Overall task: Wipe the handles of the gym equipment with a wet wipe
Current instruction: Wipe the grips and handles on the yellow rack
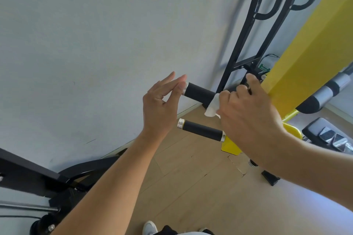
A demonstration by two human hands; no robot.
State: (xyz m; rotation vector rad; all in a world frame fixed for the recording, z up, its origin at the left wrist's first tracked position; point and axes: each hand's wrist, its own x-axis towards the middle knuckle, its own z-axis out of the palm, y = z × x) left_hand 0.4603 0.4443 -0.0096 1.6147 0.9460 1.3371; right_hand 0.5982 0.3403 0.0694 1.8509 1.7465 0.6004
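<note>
Our right hand (248, 112) clamps the wet wipe (213, 108) round the upper handle (200, 92); left hand (160, 108) fingers straight, touching its free end; lower handle (200, 129) bare.

Bare forearms (118, 183), no sleeves; white shoe (150, 228) below.

Under you: light wood-plank floor (191, 187), meeting the pale wall at a skirting strip w/ a visible seam. On it you've got a black rubber foot (270, 177) at right, a small dark round cap (253, 163) just beside it, black machine base (63, 183) lower left, and your white shoe (150, 228) at btm edge.
</note>
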